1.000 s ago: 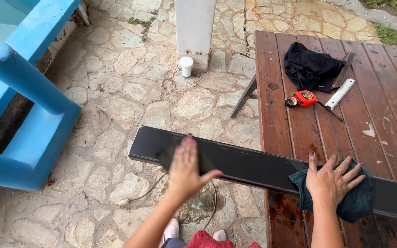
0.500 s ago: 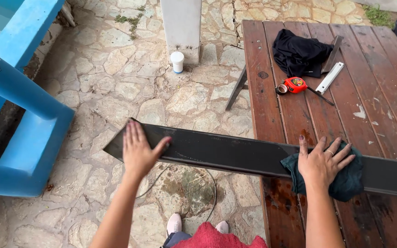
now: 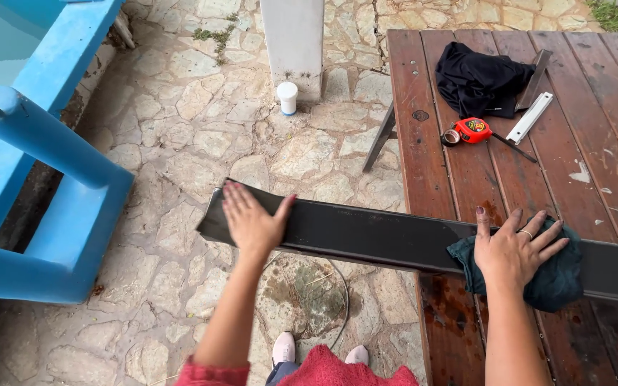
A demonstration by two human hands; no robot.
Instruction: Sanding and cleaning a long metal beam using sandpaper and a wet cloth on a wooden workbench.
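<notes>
A long black plank (image 3: 373, 236) lies across the near edge of the reddish wooden table (image 3: 595, 143), its left end sticking out over the stone paving. My left hand (image 3: 252, 218) rests flat, fingers spread, on that overhanging left end. My right hand (image 3: 513, 246) presses flat on a dark teal rag (image 3: 563, 275) that lies on the plank over the table. The wood under the rag looks wet and dark.
On the table's far part lie a black cloth (image 3: 481, 78), a red tape measure (image 3: 470, 131), a white bar (image 3: 529, 118) and a dark metal strip. A white cup (image 3: 287, 98) stands by a grey post. A blue frame (image 3: 44, 164) stands at left.
My left hand has slid along the plank toward its left end. The rag and my right hand have stayed at about the same place on the plank.
</notes>
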